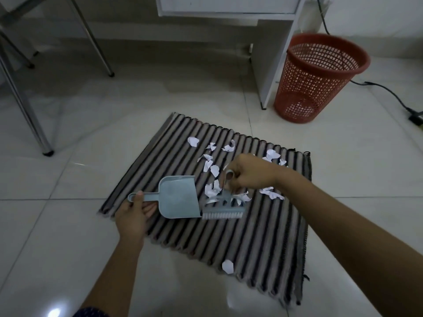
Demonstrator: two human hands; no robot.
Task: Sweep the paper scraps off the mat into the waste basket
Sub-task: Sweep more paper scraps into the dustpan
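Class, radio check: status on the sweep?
Left hand holds dustpan, right hand holds brush. Scraps on mat. Basket path clear.

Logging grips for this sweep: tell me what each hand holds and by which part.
Left hand holds the blue dustpan by its handle. Right hand holds the small brush by its looped handle's top.
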